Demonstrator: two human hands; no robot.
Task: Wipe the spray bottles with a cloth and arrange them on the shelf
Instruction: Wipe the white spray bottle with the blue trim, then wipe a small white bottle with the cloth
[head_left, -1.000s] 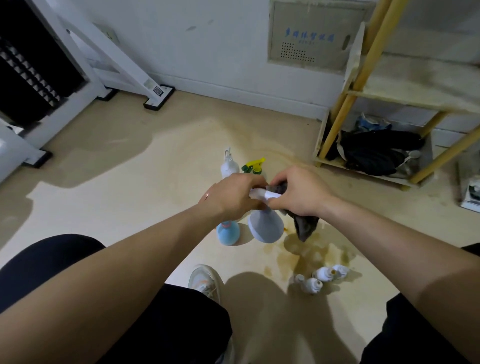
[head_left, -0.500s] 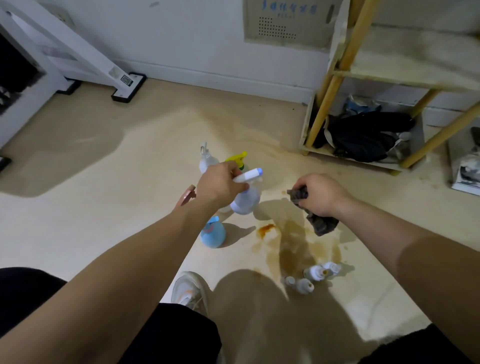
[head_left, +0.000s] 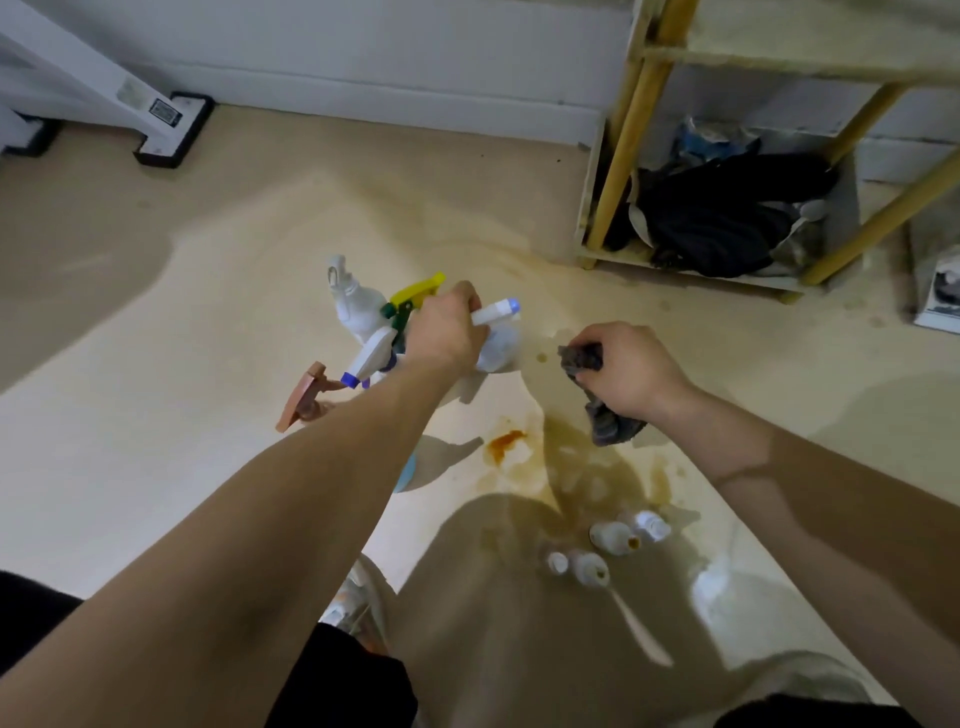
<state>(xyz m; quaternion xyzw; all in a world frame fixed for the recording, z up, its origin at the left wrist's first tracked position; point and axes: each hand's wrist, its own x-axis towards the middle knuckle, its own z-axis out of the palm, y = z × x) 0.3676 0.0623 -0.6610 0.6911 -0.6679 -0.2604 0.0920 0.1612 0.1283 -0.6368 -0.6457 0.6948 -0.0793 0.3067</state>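
One pale blue plastic spray bottle (head_left: 500, 349) with a white trigger head and a blue nozzle tip. It is gripped at the neck by the left hand (head_left: 445, 332), fingers curled tight round the head. The body hangs below the fist, roughly upright and, by its shadow, judged clear of the beige floor (head_left: 156, 467). The nozzle points right.

One dark grey cloth (head_left: 608, 423), bunched in the right hand (head_left: 635, 370). The fingers are closed round its upper end and the loose end droops beneath. Cloth and bottle are near but apart, with bare floor showing between them.

Key relation: the bottle lies to the left of the cloth hand, and the yellow wooden-framed shelf (head_left: 622, 171) stands beyond and to the right, well apart from both. The right hand is nearer the shelf, yet the left hand has the bottle, so placing it means a reach across to the right.

Four further bottles stand behind the left forearm:
- a white trigger bottle (head_left: 354, 307)
- a yellow-and-green trigger head (head_left: 415, 291)
- a white head with a blue tip (head_left: 370, 359)
- a brown trigger head (head_left: 305, 397)

Several small white bottles (head_left: 613, 535) lie near the knees. An orange stain (head_left: 506, 441) marks the floor.
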